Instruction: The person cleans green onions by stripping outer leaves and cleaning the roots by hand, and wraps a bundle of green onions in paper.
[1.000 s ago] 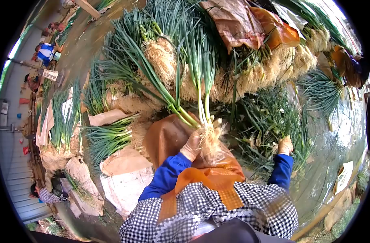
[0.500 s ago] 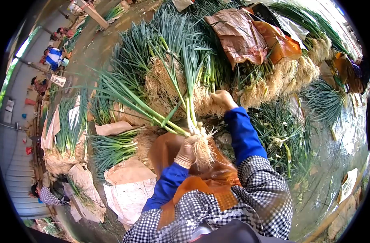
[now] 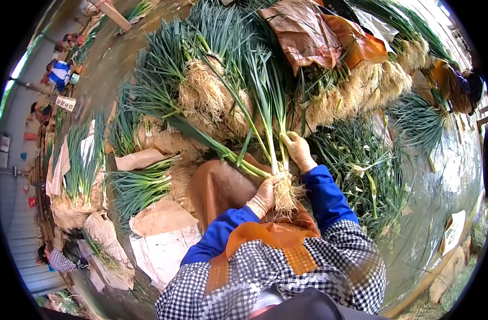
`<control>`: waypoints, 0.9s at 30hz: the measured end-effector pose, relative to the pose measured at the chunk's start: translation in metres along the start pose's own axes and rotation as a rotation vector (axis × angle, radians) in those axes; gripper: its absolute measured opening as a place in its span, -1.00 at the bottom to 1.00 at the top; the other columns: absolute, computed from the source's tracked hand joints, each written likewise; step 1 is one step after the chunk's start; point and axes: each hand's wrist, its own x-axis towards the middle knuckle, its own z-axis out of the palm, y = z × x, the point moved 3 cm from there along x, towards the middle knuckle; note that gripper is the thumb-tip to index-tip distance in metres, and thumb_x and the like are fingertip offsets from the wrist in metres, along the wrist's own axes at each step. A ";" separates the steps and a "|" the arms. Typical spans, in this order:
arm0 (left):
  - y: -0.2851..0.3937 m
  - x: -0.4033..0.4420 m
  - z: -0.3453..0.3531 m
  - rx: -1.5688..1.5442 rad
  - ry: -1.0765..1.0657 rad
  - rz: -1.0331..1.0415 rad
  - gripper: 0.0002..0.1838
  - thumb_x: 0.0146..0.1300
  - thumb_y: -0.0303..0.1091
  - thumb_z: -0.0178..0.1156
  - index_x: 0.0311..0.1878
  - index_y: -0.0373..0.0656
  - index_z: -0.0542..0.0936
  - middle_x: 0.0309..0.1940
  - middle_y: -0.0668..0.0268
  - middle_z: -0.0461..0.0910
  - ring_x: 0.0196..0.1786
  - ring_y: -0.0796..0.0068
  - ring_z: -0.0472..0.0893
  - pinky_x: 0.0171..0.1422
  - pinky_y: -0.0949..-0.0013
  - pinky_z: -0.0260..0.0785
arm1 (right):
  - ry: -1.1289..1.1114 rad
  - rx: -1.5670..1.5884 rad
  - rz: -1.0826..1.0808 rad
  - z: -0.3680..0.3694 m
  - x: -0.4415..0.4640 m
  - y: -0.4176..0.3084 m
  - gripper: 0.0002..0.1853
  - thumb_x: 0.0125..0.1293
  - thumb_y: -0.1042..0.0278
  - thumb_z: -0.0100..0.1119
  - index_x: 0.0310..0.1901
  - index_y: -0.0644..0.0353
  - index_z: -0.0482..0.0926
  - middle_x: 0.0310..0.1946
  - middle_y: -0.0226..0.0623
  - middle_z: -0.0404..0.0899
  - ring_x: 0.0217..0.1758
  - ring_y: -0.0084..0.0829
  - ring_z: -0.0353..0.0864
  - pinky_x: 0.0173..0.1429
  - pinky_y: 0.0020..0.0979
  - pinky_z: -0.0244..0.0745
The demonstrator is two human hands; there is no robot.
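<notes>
A bunch of stalks, like leeks or green garlic, has long green leaves, white stems and shaggy pale roots. My left hand is closed round its lower stems, just beside the roots. Some leaves fan out to the left, others rise upward. My right hand is closed on a stem at the bunch's right side, a little above the roots; its fingertips are partly hidden. Behind the bunch lies a big heap of similar plants, roots toward me.
Brown paper covers part of the heap. Loose leaves lie to the right on wet ground. At left are another bundle, a cardboard sheet and standing plants. An orange-brown apron covers my lap. Other people sit far left.
My right hand has come from the heap toward me, with a stem now beside the bunch. My left hand and the bunch have shifted slightly right. The view has moved a little.
</notes>
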 end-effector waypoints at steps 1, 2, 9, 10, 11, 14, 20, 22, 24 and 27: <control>0.001 0.002 -0.003 0.008 0.031 0.039 -0.71 0.20 -0.38 0.15 -0.05 -0.31 0.50 -0.31 0.20 0.59 -0.27 0.33 0.61 -0.14 0.31 0.52 | 0.119 -0.282 -0.120 0.000 0.000 -0.008 -0.70 0.31 0.13 0.06 -0.33 0.23 0.55 -0.53 -0.11 0.55 -0.44 -0.31 0.55 -0.27 -0.36 0.42; 0.002 0.004 -0.006 0.015 0.061 0.078 -0.73 0.19 -0.38 0.15 -0.07 -0.30 0.51 -0.31 0.20 0.60 -0.26 0.34 0.61 -0.14 0.33 0.52 | 0.148 -0.251 -0.120 0.000 -0.004 -0.005 -0.69 0.31 0.14 0.02 -0.35 0.25 0.54 -0.52 -0.03 0.54 -0.46 -0.20 0.54 -0.27 -0.28 0.42; 0.001 0.004 -0.004 0.003 0.073 0.063 -0.79 0.20 -0.38 0.13 -0.14 -0.26 0.54 -0.37 0.25 0.60 -0.33 0.38 0.59 -0.19 0.33 0.51 | -0.165 0.287 0.229 -0.063 -0.040 0.013 -0.66 0.26 0.10 0.15 -0.18 0.26 0.54 -0.39 -0.29 0.59 -0.42 -0.51 0.52 -0.29 -0.50 0.43; 0.001 0.001 0.000 -0.009 0.094 0.038 -0.79 0.20 -0.39 0.12 -0.13 -0.27 0.53 -0.39 0.25 0.59 -0.37 0.39 0.57 -0.25 0.30 0.52 | 0.030 0.048 0.003 -0.051 -0.024 0.029 -0.59 0.24 0.08 0.17 -0.06 0.26 0.50 -0.28 -0.23 0.59 -0.27 -0.45 0.54 -0.16 -0.46 0.44; 0.002 0.002 -0.001 -0.004 0.060 0.042 -0.77 0.19 -0.39 0.13 -0.12 -0.28 0.52 -0.39 0.25 0.59 -0.37 0.38 0.57 -0.26 0.30 0.51 | 0.221 -0.193 -0.230 -0.039 -0.008 0.036 -0.50 0.22 0.05 0.19 0.06 0.26 0.47 -0.18 -0.17 0.60 -0.12 -0.39 0.56 -0.03 -0.42 0.44; 0.003 0.002 0.001 -0.015 0.090 0.080 -0.77 0.18 -0.37 0.13 -0.12 -0.28 0.52 -0.39 0.23 0.58 -0.40 0.37 0.56 -0.27 0.29 0.51 | -0.196 0.305 0.072 -0.008 0.018 0.013 -0.41 0.23 -0.01 0.19 0.12 0.31 0.41 -0.06 -0.08 0.56 0.06 -0.35 0.50 0.11 -0.40 0.36; 0.006 0.005 -0.003 -0.087 0.220 0.172 -0.79 0.21 -0.35 0.10 -0.15 -0.26 0.52 -0.42 0.21 0.57 -0.43 0.33 0.56 -0.21 0.24 0.54 | -0.421 0.320 0.212 -0.041 -0.082 -0.043 -0.68 0.29 0.16 0.08 -0.43 0.28 0.56 -0.63 -0.51 0.43 -0.57 -0.66 0.31 -0.43 -0.51 0.33; 0.007 0.002 0.002 -0.069 0.191 0.135 -0.81 0.22 -0.35 0.08 -0.18 -0.26 0.53 -0.42 0.21 0.58 -0.43 0.32 0.57 -0.25 0.25 0.52 | -0.656 0.224 0.084 -0.079 -0.115 -0.019 -0.71 0.25 0.20 0.12 -0.51 0.23 0.54 -0.64 -0.53 0.42 -0.58 -0.70 0.29 -0.50 -0.56 0.25; 0.005 0.001 0.008 -0.053 0.211 0.150 -0.83 0.22 -0.37 0.09 -0.20 -0.26 0.53 -0.44 0.22 0.56 -0.44 0.34 0.56 -0.31 0.32 0.49 | -0.414 0.507 0.272 -0.133 -0.122 -0.012 -0.79 0.17 0.27 0.09 -0.45 0.24 0.59 -0.53 -0.46 0.59 -0.59 -0.67 0.41 -0.50 -0.59 0.30; 0.001 0.008 0.004 -0.031 0.105 0.105 -0.83 0.20 -0.40 0.11 -0.19 -0.27 0.53 -0.43 0.23 0.56 -0.44 0.36 0.55 -0.31 0.35 0.48 | -0.098 -1.068 0.290 -0.161 -0.084 0.058 -0.70 0.14 0.06 0.21 -0.24 0.11 0.64 -0.40 -0.16 0.64 -0.31 -0.29 0.66 -0.22 -0.33 0.54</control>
